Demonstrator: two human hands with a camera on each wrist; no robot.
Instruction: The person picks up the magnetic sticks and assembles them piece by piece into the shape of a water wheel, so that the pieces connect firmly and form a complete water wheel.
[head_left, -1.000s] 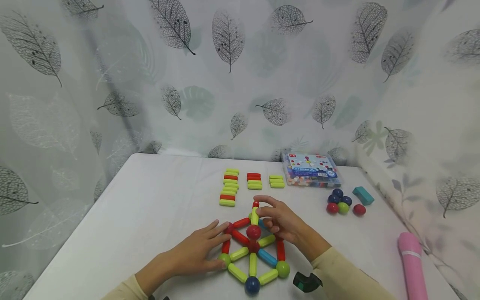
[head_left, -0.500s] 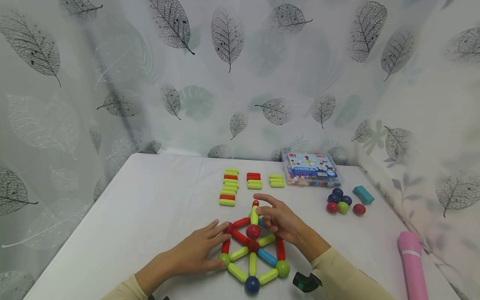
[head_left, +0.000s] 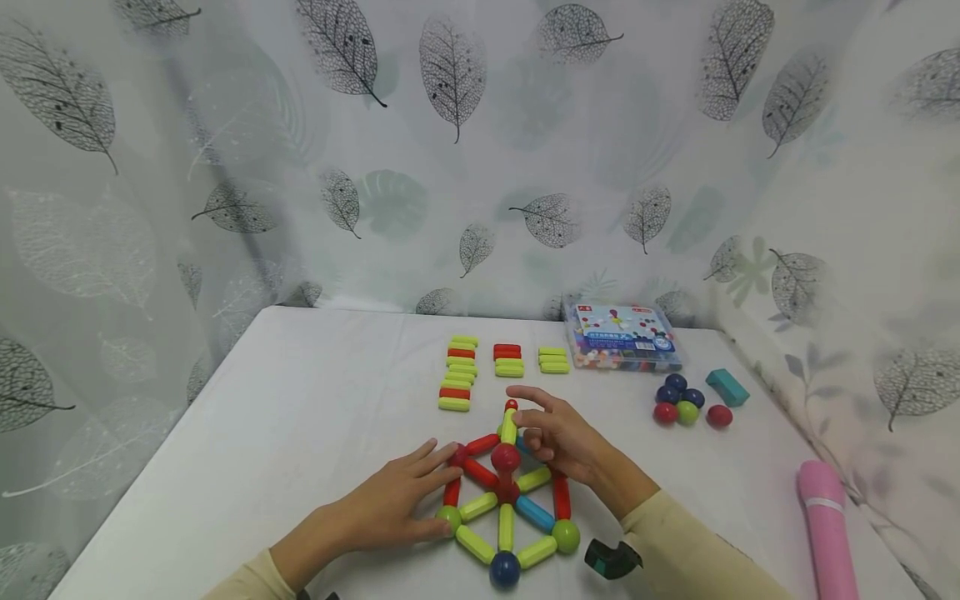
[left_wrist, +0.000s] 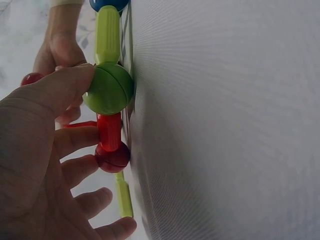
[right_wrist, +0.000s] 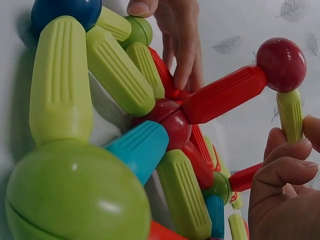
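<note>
A wheel-shaped frame of magnetic building rods and balls lies before me, with a red hub ball in its middle. From the hub a red rod rises to a red top ball. My right hand pinches a yellow-green magnetic rod whose end meets that top ball. My left hand rests at the frame's left side with fingers extended. Its thumb touches a green ball, while fingertips lie against a red rod and a red ball.
Yellow-green and red rods lie in rows behind the frame. A clear plastic box stands at the back right. Several loose balls and a teal block are to the right. A pink roll lies along the right edge.
The red top ball has shifted slightly away from me, the right hand keeping its pinch on the yellow-green rod. The left hand stays in place.
</note>
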